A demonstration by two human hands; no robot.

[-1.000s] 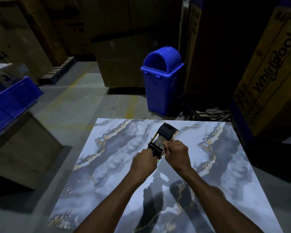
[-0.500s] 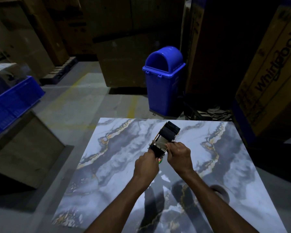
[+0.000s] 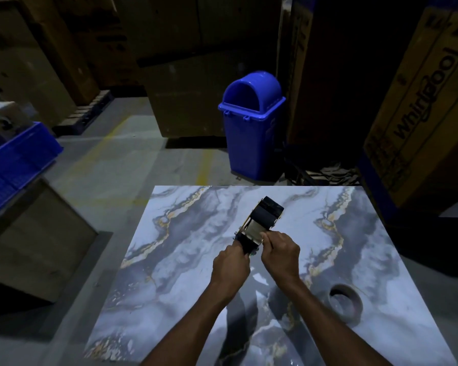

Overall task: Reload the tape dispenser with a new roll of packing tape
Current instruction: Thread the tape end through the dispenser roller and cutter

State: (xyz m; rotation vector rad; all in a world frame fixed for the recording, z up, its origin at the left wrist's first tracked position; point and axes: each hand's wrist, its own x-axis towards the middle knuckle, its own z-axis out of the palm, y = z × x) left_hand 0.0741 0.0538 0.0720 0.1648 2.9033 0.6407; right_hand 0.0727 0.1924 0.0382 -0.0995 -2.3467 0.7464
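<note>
A black tape dispenser (image 3: 261, 225) is held just above the marble-patterned table (image 3: 185, 260), pointing away to the upper right. My left hand (image 3: 230, 266) grips its handle end from below. My right hand (image 3: 280, 253) pinches at the near right side of the dispenser, by the pale flat panel in its middle. A roll of tape (image 3: 345, 303) with a dark core lies flat on the table to the lower right, apart from both hands.
A blue swing-lid bin (image 3: 251, 122) stands on the floor beyond the table. A blue crate (image 3: 13, 159) sits on a box at left. Large cardboard cartons (image 3: 423, 107) stand at right and behind.
The view has tilted down, so the tape roll at lower right has come into sight. Both hands stay on the dispenser, with the right fingers shifted slightly along its side.
</note>
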